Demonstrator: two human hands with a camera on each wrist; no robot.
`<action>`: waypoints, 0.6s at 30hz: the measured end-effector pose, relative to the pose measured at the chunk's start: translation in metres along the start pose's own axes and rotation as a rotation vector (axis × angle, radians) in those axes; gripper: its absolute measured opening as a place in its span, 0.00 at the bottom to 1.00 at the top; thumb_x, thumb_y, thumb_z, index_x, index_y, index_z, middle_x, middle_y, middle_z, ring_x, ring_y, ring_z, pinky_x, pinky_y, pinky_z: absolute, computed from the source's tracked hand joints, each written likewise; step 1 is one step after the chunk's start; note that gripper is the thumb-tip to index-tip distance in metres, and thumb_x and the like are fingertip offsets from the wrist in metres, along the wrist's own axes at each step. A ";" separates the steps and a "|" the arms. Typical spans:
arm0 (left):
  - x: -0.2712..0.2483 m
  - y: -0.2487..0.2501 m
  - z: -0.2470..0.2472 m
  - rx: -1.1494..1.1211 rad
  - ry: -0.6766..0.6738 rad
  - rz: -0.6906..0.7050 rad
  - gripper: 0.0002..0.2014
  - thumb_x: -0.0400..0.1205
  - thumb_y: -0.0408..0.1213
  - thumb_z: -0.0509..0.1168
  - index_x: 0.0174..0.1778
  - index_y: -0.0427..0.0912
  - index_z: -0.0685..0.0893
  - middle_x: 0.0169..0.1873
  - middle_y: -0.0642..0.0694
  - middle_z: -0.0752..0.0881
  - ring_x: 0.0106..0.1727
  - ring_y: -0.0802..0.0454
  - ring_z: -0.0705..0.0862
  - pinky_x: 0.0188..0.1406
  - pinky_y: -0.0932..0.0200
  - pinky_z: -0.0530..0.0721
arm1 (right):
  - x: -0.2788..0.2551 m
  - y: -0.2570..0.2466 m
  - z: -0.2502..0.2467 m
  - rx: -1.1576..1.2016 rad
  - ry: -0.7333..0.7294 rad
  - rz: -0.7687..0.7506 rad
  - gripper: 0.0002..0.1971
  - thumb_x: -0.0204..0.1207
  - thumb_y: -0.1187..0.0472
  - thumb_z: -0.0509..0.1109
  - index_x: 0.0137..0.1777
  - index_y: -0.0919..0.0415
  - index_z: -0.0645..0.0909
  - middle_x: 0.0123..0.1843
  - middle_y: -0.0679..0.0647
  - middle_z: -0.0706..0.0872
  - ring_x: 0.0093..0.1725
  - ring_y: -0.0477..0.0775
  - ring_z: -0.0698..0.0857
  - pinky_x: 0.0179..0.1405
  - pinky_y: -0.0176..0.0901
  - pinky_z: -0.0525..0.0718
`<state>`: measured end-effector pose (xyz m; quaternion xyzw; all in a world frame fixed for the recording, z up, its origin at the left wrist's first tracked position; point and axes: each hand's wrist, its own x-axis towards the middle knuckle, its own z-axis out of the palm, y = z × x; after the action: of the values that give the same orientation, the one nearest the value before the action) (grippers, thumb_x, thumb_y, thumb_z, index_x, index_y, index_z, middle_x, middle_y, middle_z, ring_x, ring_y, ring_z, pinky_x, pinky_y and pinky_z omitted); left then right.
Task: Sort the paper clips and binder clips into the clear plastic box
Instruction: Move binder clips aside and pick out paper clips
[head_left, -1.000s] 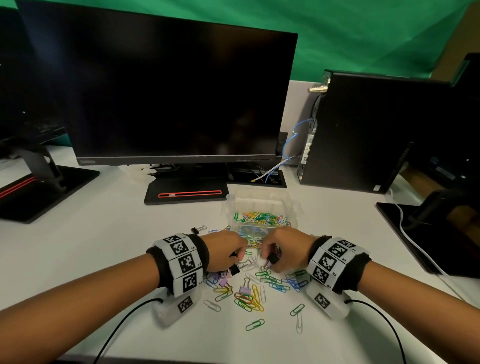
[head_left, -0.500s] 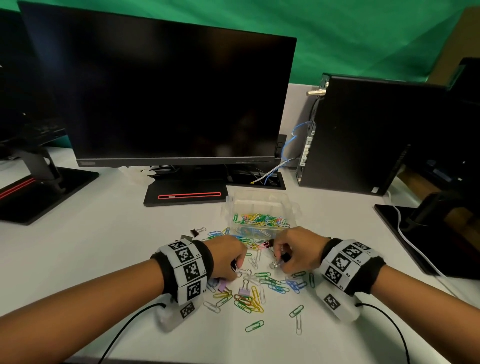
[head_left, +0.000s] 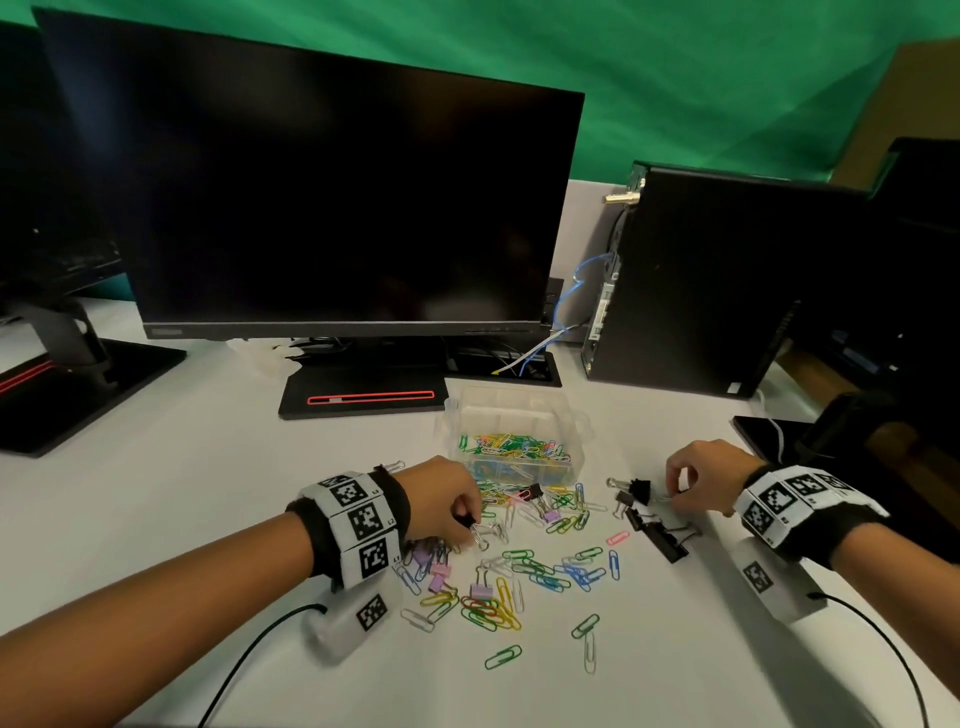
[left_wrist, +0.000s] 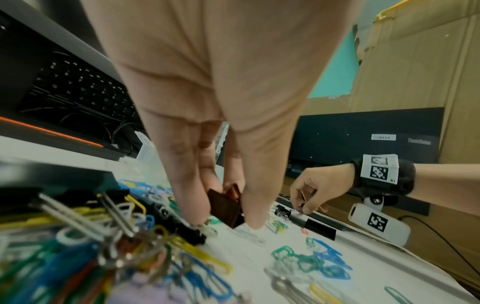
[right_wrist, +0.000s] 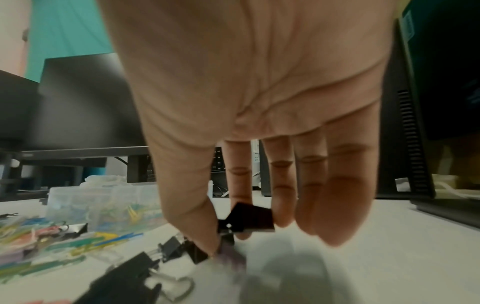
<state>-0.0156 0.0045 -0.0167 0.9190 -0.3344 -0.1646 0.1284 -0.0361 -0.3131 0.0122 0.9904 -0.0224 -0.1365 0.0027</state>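
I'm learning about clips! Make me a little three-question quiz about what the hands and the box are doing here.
1. True or false: the clear plastic box already holds coloured paper clips.
2. What does the left hand pinch? A) a green paper clip B) a small black binder clip C) a cable
3. Fill in: the right hand holds a black binder clip over a group of black ____ clips on the white table.

Key: 1 true; 2 B; 3 binder.
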 end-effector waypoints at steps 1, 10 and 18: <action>0.000 -0.001 -0.002 0.001 0.018 -0.001 0.15 0.76 0.42 0.71 0.58 0.42 0.86 0.54 0.45 0.86 0.35 0.62 0.75 0.39 0.69 0.73 | 0.000 0.001 0.001 -0.003 -0.008 0.014 0.02 0.71 0.56 0.71 0.38 0.50 0.81 0.33 0.40 0.76 0.25 0.38 0.73 0.13 0.24 0.69; -0.014 -0.033 -0.033 0.007 0.195 -0.065 0.14 0.76 0.46 0.71 0.55 0.45 0.87 0.47 0.51 0.83 0.33 0.68 0.73 0.33 0.77 0.68 | 0.009 -0.013 0.008 -0.061 0.025 0.022 0.06 0.71 0.49 0.71 0.44 0.49 0.79 0.42 0.45 0.78 0.45 0.50 0.80 0.42 0.38 0.76; -0.019 -0.078 -0.036 0.051 0.226 -0.265 0.14 0.77 0.45 0.70 0.56 0.43 0.85 0.44 0.52 0.79 0.35 0.62 0.74 0.32 0.75 0.69 | 0.004 -0.063 0.011 -0.043 0.018 -0.278 0.16 0.74 0.58 0.66 0.62 0.52 0.81 0.58 0.52 0.82 0.57 0.53 0.80 0.56 0.41 0.77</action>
<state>0.0294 0.0798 -0.0070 0.9707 -0.1977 -0.0674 0.1191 -0.0321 -0.2501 -0.0001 0.9848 0.1181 -0.1273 0.0051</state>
